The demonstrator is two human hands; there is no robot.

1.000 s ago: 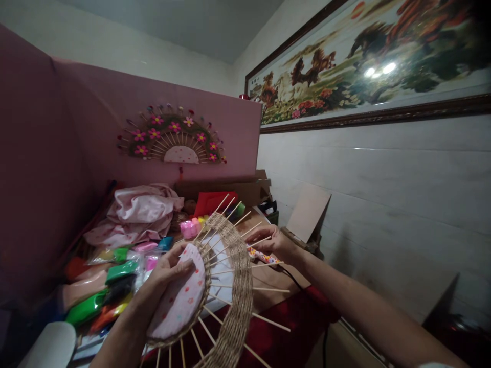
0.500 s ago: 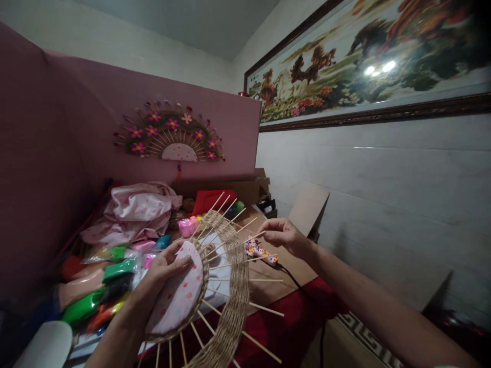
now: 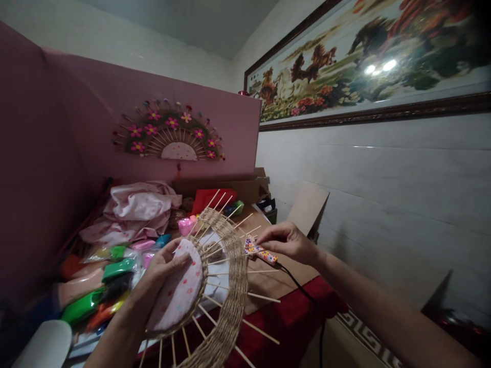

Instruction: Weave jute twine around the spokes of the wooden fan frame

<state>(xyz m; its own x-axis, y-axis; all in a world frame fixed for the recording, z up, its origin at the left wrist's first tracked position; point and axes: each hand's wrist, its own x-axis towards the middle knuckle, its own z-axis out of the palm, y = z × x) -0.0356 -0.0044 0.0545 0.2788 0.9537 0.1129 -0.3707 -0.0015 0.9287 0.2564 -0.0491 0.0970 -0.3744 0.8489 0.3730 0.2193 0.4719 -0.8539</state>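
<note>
My left hand [image 3: 169, 263] grips a half-round woven fan frame by its flat centre piece, which is covered in white cloth with small red prints [image 3: 178, 291]; the thumb lies on top. Thin wooden sticks radiate from that centre through a wide band of twisted straw-coloured cord [image 3: 238, 276], their bare tips poking out past it. At the frame's right side, my right hand [image 3: 286, 243] is closed in a pinch at the outer end of one stick. Behind these fingers, a flower-patterned tool [image 3: 261, 253] with a black cord lies on the brown board.
Bags of coloured clay [image 3: 120, 268] lie left of the frame, with crumpled pink cloth [image 3: 140, 209] behind. A finished flowered fan [image 3: 172, 130] is on the pink panel. A ball of cord [image 3: 213, 251] sits behind the frame. Cardboard [image 3: 307, 209] leans on the right wall.
My right hand has shifted slightly down, from one stick to the neighbouring one below it. The fan frame has turned and moved slightly left and up in my left hand.
</note>
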